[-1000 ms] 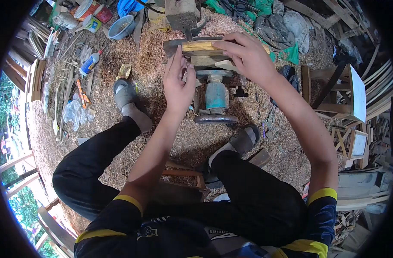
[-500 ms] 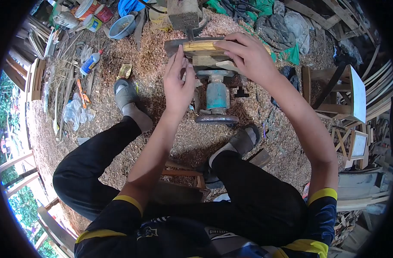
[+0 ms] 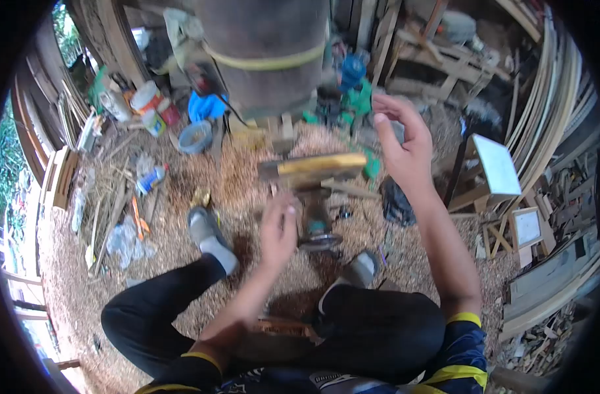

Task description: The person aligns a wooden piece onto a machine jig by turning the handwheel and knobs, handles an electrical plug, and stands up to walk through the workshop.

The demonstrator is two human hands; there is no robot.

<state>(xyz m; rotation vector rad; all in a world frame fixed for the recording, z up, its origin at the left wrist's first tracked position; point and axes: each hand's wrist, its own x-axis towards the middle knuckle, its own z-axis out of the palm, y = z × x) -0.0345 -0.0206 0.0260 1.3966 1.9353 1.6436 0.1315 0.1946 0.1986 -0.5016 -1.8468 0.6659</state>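
Observation:
A yellowish curved wood piece [image 3: 323, 163] lies across the metal plate of a machine, whose round handwheel [image 3: 320, 242] shows below it. Just under the left end of the plate is my left hand [image 3: 279, 228], fingers loosely curled and blurred; whether it touches the machine or holds anything is unclear. My right hand [image 3: 405, 141] is raised in the air to the right of the wood, apart from it, with its fingers bent, spread from the thumb and nothing between them. Above the plate hangs a large dark cylindrical housing [image 3: 267, 59] with a yellow band.
A blue basin [image 3: 195, 136], paint cans [image 3: 146, 98] and a blue bottle [image 3: 151, 179] sit at the left on shaving-covered ground. Wooden frames [image 3: 495, 165] and long curved strips [image 3: 557, 98] stand at the right. Plastic bags lie behind the machine.
The view has tilted up, showing the cylindrical housing. My right hand has let go of the wood and risen to the right. My left hand has come down off the wood's left end.

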